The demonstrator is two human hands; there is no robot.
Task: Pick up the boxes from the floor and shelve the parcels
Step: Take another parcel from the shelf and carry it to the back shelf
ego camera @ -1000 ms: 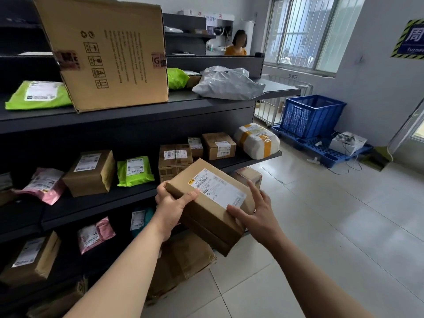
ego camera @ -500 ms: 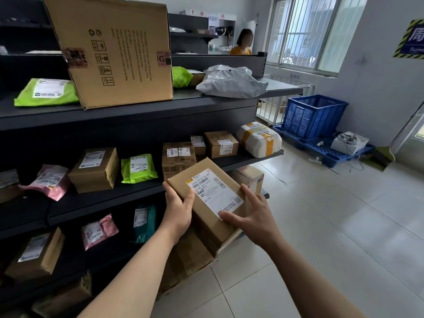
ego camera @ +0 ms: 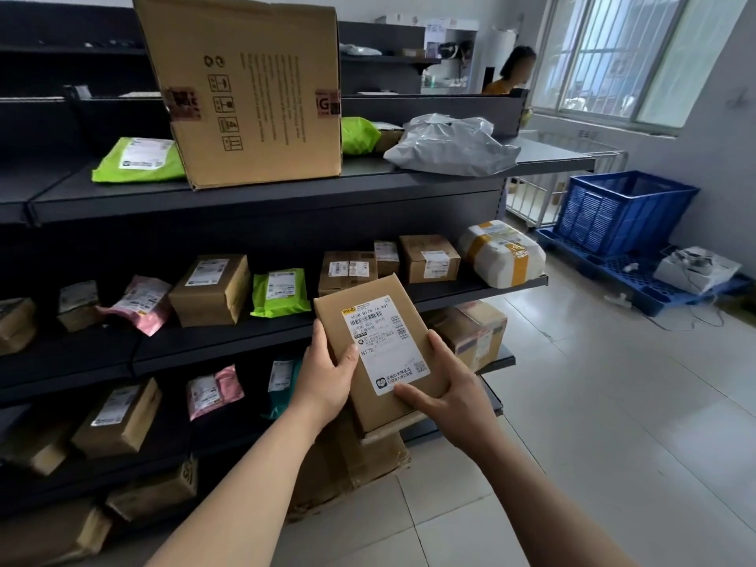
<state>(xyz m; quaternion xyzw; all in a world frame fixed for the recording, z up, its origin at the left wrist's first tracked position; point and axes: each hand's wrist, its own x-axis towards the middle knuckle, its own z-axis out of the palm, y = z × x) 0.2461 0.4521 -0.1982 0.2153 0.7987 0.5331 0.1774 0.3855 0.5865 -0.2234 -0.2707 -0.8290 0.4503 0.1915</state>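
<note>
The room's left is filled by dark shelves (ego camera: 229,343) of parcels (ego camera: 280,292). A box (ego camera: 368,313) is gripped between left hand (ego camera: 325,382) and right hand (ego camera: 454,399), just before them, label up. Shelving seems in hand; a free gap must be found next.

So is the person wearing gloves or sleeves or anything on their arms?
No. The left hand and right hand are bare: no gloves, rings or watch show. The left forearm and right forearm are bare too, no sleeve in view.

Dark shelf rack (ego camera: 286,198): top board carries big carton (ego camera: 253,88) at 11 o'clock, grey bag (ego camera: 450,149) at 1 o'clock, green pouch (ego camera: 139,159) at 10 o'clock.
</note>
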